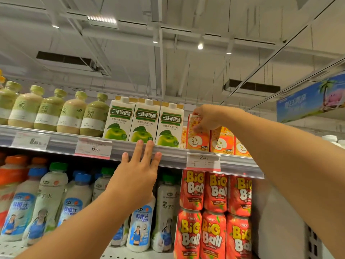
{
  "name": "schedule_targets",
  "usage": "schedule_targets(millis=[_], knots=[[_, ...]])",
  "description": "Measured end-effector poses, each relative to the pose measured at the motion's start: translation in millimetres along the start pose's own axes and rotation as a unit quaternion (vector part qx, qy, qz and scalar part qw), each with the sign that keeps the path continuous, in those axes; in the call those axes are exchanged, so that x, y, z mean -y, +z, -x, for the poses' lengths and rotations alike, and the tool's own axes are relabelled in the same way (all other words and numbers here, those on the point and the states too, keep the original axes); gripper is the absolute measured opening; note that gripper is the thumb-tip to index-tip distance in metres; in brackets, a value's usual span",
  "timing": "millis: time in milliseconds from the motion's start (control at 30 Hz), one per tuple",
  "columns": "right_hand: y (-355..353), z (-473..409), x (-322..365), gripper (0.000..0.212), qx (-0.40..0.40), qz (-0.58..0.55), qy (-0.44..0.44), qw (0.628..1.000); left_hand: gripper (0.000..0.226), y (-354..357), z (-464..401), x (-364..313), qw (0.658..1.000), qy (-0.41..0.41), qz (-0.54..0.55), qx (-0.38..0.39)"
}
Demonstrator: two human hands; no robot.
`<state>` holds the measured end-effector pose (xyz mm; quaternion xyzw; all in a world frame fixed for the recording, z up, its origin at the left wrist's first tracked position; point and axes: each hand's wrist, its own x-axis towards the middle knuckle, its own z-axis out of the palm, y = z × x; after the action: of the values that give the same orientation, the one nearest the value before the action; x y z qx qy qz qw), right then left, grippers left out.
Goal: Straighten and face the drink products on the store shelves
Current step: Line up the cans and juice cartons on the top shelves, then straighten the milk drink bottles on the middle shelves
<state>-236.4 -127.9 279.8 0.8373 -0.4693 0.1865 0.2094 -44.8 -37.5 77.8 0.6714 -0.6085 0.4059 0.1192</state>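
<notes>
On the top shelf a small orange apple-juice carton with a smiling apple face stands at the left of its row. My right hand grips its top from above. More of the same cartons stand to its right, partly behind my forearm. My left hand is raised with fingers spread, its fingertips at the shelf's front rail just below three white apple-vinegar cartons. It holds nothing.
Green and beige tea bottles line the top shelf at left. Below stand coconut-drink bottles and stacked red Big Ball cans. Price tags hang on the rail. A blue banner hangs at right.
</notes>
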Motion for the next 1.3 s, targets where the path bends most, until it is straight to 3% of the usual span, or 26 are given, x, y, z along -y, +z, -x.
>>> schedule_targets(millis=[400,467,567,700,933,1033,1133,1300], knots=[[1,17,4,0.038,0.008,0.006,0.001,1.0,0.088,1,3,0,1.0,-0.006,-0.001,0.011],[7,27,11,0.051,-0.071,0.012,-0.016,0.997,0.089,0,3,0,1.0,-0.007,-0.005,0.011],[31,58,39,0.043,-0.248,-0.093,-0.103,0.959,0.09,-5,5,-1,1.0,-0.005,-0.005,0.009],[82,107,82,0.037,-0.305,-0.149,-0.184,0.922,0.09,-14,9,10,1.0,0.002,0.028,0.007],[134,137,112,0.075,-0.155,-0.038,-0.11,0.981,0.091,-33,15,44,0.989,0.087,0.094,0.067],[143,139,121,0.084,-0.122,0.009,-0.069,0.99,0.088,-29,33,83,0.988,0.121,0.095,-0.011],[144,139,132,0.083,-0.115,0.029,-0.023,0.993,0.087,-14,57,144,0.992,0.087,0.064,-0.07],[137,135,176,0.083,-0.1,0.038,0.098,0.989,0.092,25,84,241,0.997,0.032,0.002,-0.068]])
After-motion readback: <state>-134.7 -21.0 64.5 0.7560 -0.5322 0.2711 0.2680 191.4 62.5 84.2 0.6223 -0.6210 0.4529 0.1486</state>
